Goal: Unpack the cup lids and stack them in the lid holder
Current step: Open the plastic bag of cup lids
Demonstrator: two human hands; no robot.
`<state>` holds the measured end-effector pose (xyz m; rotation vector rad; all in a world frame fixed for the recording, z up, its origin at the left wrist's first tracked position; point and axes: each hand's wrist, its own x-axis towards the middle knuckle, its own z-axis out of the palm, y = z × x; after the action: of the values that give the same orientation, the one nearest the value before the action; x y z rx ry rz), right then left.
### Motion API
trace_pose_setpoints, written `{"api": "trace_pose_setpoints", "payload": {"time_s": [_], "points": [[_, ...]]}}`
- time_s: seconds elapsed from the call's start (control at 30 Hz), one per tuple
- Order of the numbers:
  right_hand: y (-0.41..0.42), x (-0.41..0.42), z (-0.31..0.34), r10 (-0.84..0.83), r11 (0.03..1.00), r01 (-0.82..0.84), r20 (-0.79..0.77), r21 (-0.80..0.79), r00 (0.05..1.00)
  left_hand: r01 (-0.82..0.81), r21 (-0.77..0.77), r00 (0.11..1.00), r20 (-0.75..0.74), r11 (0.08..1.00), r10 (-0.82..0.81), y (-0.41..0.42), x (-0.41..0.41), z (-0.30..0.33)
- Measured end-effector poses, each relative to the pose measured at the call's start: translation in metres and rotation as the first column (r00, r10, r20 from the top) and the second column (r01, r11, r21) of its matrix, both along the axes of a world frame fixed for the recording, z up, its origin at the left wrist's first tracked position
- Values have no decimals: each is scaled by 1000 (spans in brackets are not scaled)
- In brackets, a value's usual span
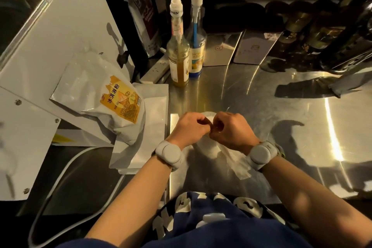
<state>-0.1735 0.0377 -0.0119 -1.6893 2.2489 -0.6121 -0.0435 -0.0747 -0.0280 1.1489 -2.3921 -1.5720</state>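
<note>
The bag of lids (216,152) lies on the steel counter (281,106) just below the middle of the picture, close to the person's body, a clear plastic sleeve with a pale stack inside and its closed end pointing toward twelve o'clock. That end is where both hands meet: the left hand (188,127) and the right hand (231,129) sit knuckle to knuckle, fingers curled and pinching the plastic between thumb and fingertips, most likely to tear or untie the neck, so the unpacking looks barely begun. Keeping the bag flat on the counter lets the surface carry its weight while both hands work the opening. Each wrist wears a grey band (168,154). No lid holder can be made out in this view. At about ten o'clock a white powder bag with an orange label (112,104) leans against a white machine (60,36), with a flat white pouch (149,127) lying beside it. At twelve o'clock stand two pump bottles, an amber one (179,60) and a clear one with a blue tube (197,54), set back out of the working space. Dark equipment at two o'clock is too dim to identify.
</note>
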Motion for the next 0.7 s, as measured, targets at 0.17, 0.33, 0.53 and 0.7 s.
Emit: {"api": "trace_pose_setpoints", "payload": {"time_s": [0.17,0.33,0.53,0.7], "points": [[-1,2,5,16,999,-16,11,-33,1000,15,59,1000,-6,998,-15,-5,-3,4],[0,1,1,23,996,-19,46,-85,999,-24,88,1000,-10,996,25,-4,-6,3],[8,-15,2,50,993,-43,58,-112,997,-70,131,997,-7,989,71,-4,-15,4],[4,-30,9,162,985,-161,8,-68,987,-90,106,996,25,990,88,-2,-23,7]]}}
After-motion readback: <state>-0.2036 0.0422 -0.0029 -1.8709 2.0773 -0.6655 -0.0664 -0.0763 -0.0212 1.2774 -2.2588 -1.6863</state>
